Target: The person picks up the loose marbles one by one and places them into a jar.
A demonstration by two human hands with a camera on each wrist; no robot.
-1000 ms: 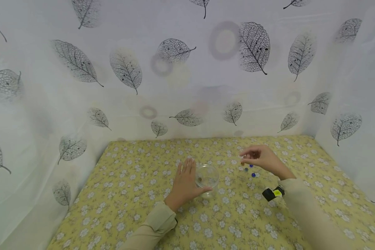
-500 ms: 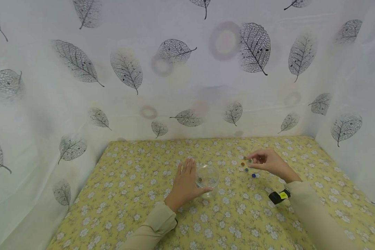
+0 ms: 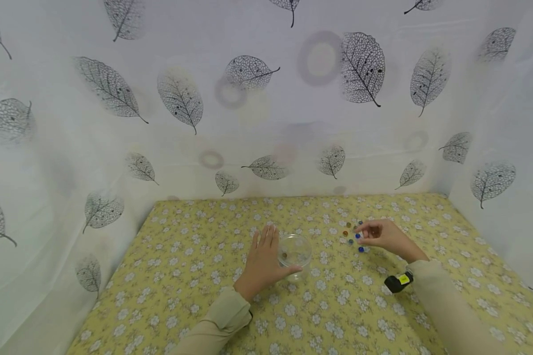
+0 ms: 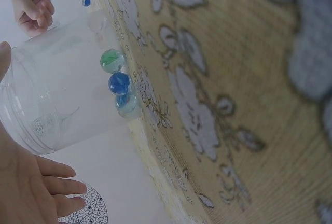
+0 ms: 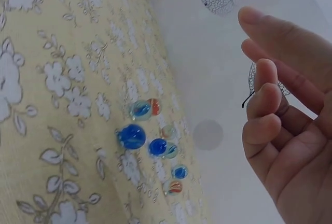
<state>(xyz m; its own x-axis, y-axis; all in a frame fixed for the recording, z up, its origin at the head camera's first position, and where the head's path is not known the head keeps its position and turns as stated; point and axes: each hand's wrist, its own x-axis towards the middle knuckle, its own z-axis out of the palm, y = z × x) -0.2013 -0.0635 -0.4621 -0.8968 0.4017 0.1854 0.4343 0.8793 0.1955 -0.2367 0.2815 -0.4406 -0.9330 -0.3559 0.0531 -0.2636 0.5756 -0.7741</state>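
Observation:
My left hand (image 3: 261, 266) stands with straight fingers beside a clear plastic jar (image 3: 305, 256), the thumb stretched along its near side. At the jar's base, the left wrist view shows a green-streaked marble (image 4: 112, 61), a blue marble (image 4: 120, 83) and a clear-and-blue one (image 4: 126, 105). My right hand (image 3: 385, 237) hovers at the right of a loose cluster of marbles. In the right wrist view this hand (image 5: 295, 115) has its thumb and forefinger apart and the other fingers loosely bent, with nothing between them. Below lie a large-looking blue marble (image 5: 132, 136) and an orange-streaked marble (image 5: 173, 187).
A yellow flowered cloth (image 3: 195, 276) covers the table. White curtains (image 3: 266, 113) with printed leaves hang behind it and at both sides. A black strap device with a yellow label (image 3: 399, 282) is on the right wrist.
My right hand has moved right and slightly nearer, uncovering several marbles at the cluster's far side. The left hand and the jar have stayed in place.

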